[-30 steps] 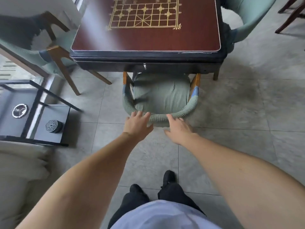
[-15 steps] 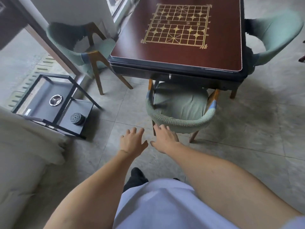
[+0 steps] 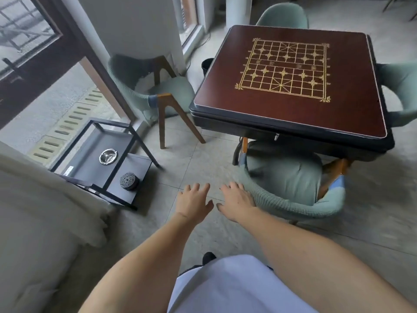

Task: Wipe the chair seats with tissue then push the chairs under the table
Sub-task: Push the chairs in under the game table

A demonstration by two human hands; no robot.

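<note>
chair (image 3: 291, 184) half under table (image 3: 291, 105); right hand (image 3: 237, 202) beside backrest (both hands spread, empty).

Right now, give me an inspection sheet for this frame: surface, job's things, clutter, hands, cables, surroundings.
Surface: table, dark red top with a gold board grid; nothing lies on it.
Job's things: near chair partly under the table; left chair not pushed in; two more chairs at the far and right sides; no tissue seen.
Clutter: ashtray and round dark object on the side stand.
Hands: left hand open over the floor; right hand open, fingers at the near chair's backrest.
Cables: one along the wall.
Surroundings: tiled floor, glass door, pale cushion at left.
</note>
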